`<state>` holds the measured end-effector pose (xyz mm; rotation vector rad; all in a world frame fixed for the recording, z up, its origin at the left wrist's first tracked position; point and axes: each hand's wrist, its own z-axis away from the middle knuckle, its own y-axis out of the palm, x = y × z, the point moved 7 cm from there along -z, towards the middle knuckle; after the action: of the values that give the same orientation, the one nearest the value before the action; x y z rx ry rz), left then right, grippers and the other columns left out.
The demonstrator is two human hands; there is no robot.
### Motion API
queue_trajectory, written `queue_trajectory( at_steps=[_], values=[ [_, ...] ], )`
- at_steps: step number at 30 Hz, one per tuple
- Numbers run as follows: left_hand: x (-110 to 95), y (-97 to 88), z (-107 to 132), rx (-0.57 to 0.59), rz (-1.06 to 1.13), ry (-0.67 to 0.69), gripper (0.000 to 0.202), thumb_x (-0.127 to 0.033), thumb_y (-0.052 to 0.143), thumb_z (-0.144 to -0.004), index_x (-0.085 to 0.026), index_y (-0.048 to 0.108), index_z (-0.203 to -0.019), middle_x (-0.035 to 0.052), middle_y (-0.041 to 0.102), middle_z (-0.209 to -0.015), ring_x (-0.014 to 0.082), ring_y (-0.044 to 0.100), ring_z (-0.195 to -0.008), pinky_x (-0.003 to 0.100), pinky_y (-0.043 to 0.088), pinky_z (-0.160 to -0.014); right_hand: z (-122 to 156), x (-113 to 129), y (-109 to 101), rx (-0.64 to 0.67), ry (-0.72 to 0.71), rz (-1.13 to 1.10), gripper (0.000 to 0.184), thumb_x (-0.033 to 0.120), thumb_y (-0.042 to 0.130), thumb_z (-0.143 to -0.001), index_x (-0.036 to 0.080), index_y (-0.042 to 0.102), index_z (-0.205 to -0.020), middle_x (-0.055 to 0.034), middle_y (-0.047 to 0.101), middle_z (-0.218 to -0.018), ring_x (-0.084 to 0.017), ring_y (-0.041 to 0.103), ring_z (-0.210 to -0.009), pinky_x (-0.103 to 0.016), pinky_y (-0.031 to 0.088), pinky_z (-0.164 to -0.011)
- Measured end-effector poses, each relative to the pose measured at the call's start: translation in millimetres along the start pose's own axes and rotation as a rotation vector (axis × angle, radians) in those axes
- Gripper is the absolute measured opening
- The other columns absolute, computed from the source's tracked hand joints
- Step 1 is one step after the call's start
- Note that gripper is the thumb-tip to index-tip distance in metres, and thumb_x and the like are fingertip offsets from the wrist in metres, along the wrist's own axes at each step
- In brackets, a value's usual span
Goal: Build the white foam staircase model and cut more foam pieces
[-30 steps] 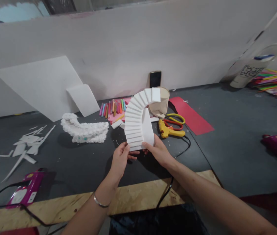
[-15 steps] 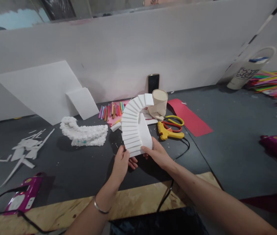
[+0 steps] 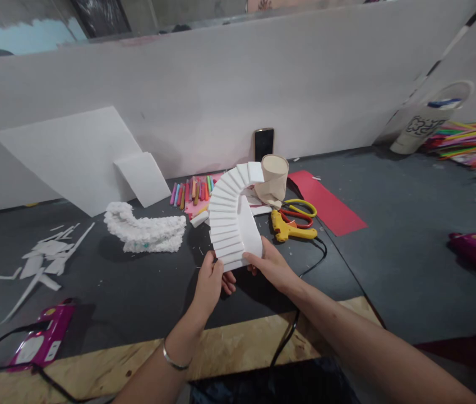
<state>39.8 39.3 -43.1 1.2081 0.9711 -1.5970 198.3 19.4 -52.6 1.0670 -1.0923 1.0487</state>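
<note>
A white foam model of a curved staircase point(image 3: 224, 216) is held up over the dark table, its steps fanning round toward the upper right. My left hand point(image 3: 211, 280) grips its lower left corner, thumb on the front edge and some fingers underneath. On the lower right, my right hand point(image 3: 272, 264) pinches the white base, thumb on top. Beyond the model stand a beige paper-wrapped cup point(image 3: 275, 178) and a yellow glue gun point(image 3: 290, 227), beside scissors with yellow and red handles point(image 3: 305, 209). To the left lies a fluffy white curved piece point(image 3: 147, 227).
Several crayon-like coloured sticks point(image 3: 191, 191) and a phone point(image 3: 263, 144) are at the back. White foam sheets point(image 3: 82, 157) lean on the partition. Scraps point(image 3: 48, 252) and a magenta power strip point(image 3: 44, 336) are left. Red paper point(image 3: 328, 202) lies right. A black cord point(image 3: 290, 336) crosses the front edge.
Almost nothing differs. The view has shifted very slightly, while both hands keep the same hold on the staircase model.
</note>
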Motion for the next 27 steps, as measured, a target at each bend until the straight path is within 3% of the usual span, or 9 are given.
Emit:
queue_trajectory(
  at_steps=[27],
  values=[
    [-2.8, 0.6, 0.2, -0.004, 0.025, -0.004, 0.033, -0.046, 0.05, -0.082, -0.019, 0.048, -0.1, -0.0051, 0.058, -0.051, 0.0136, 0.056, -0.037, 0.02, 0.041, -0.033, 0.6, 1.0, 0.1, -0.001, 0.003, -0.016, 0.035, 0.032, 0.07, -0.074, 0.022, 0.05, -0.1, 0.0072, 0.057, -0.063, -0.012, 0.052, -0.049, -0.026, 0.042, -0.044]
  ],
)
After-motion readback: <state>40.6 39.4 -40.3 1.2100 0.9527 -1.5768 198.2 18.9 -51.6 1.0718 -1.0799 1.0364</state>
